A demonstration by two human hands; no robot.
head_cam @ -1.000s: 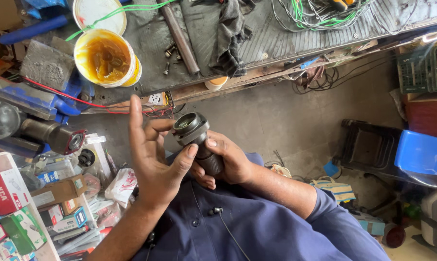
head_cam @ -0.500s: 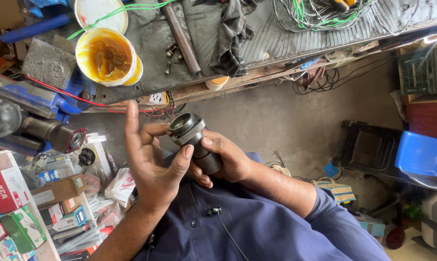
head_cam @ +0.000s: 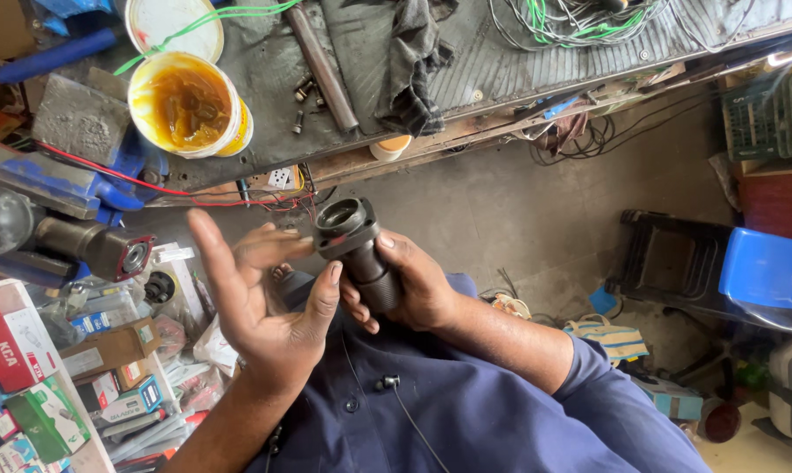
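Note:
My right hand (head_cam: 418, 289) grips a black cylindrical metal part (head_cam: 354, 235) by its ribbed body. The part's open, flanged end points up toward the workbench. My left hand (head_cam: 256, 307) is open beside it, palm toward the part. Its fingertips are at the flange and its thumb rests against the body just below. Both forearms come up from my dark blue shirt at the bottom of the view.
A workbench (head_cam: 518, 74) runs across the top, holding a yellow tub of amber grease (head_cam: 186, 105), a metal rod (head_cam: 321, 66), a dark rag (head_cam: 413, 70) and tangled wires (head_cam: 580, 17). A motor-like part (head_cam: 89, 245) and small boxes (head_cam: 28, 359) crowd the left; a blue stool (head_cam: 763, 267) stands right.
My left hand has gone from upright beside the part to curling its fingers onto the flange. The part has turned slightly in my right hand.

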